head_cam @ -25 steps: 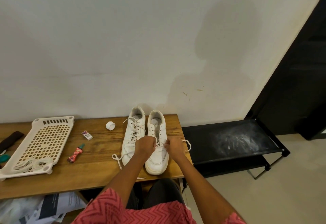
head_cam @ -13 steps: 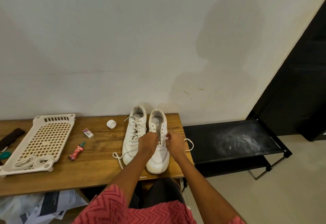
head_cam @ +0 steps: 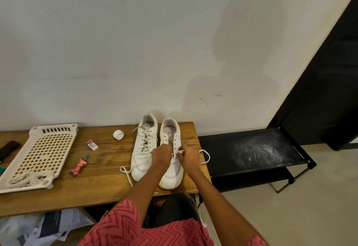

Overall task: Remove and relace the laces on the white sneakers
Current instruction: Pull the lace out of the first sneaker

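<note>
Two white sneakers stand side by side on the wooden table (head_cam: 100,187), toes towards me. The left sneaker (head_cam: 143,149) is laced, its lace ends trailing onto the table. The right sneaker (head_cam: 171,170) has bare upper eyelets. My left hand (head_cam: 161,155) is closed over the middle of the right sneaker's eyelet rows. My right hand (head_cam: 188,157) pinches the white lace (head_cam: 206,155) at the shoe's right side, and a loop of that lace hangs past the table's right edge. My hands hide what the fingers grip underneath.
A white perforated tray (head_cam: 42,152) holding spare coiled laces lies at the left. A small white ring (head_cam: 118,134), an eraser (head_cam: 92,145) and a red tube (head_cam: 79,167) lie between tray and shoes. A black low rack (head_cam: 251,152) stands to the right. Papers lie under the table.
Both hands have shifted a little up the right sneaker towards its tongue. My right hand's fingers have opened slightly around the lace.
</note>
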Tool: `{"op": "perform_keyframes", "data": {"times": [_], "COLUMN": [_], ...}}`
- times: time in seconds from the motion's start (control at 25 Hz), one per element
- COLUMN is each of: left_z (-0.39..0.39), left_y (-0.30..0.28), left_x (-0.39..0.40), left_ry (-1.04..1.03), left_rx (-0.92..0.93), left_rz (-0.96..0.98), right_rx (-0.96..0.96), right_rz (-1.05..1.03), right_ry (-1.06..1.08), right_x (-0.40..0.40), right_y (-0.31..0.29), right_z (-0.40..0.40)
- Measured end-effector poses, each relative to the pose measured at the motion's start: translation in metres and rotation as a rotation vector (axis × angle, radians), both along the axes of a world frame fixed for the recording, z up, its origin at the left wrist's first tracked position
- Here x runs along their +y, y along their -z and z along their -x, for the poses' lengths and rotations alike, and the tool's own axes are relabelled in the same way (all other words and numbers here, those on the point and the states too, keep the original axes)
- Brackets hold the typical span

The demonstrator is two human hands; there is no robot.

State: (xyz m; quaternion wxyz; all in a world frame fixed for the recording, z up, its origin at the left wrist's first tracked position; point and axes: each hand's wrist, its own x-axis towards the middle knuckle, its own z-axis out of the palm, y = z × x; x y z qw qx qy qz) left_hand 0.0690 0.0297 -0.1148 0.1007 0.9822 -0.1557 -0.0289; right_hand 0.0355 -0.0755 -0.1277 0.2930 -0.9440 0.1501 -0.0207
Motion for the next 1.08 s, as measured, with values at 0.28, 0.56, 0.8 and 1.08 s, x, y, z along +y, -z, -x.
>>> {"op": "perform_keyframes", "data": {"times": [0.28,0.56,0.8,1.08], "left_z": [0.001,-0.005,-0.006,-0.01], "left_y": [0.007,0.012,0.008,-0.01], "left_x": [0.01,0.023,0.033,0.003], "left_ry": [-0.069,-0.255,-0.124,0.107], "left_rx": [0.119,0.262,0.042,-0.004], "left_rz": [0.271,0.72,0.602,0.03], "right_rx": [0.034,-0.006,-0.037,-0.01], "right_rz": [-0.017,-0.052,-0.05,-0.076], "right_ry": [0.048,0.093,0.08,0.127], "right_x": [0.006,0.004,0.006,0.013], "right_y": [0.005,0.005,0.007,0.006], "right_z": [-0.002,0.007,0.008,0.0]}}
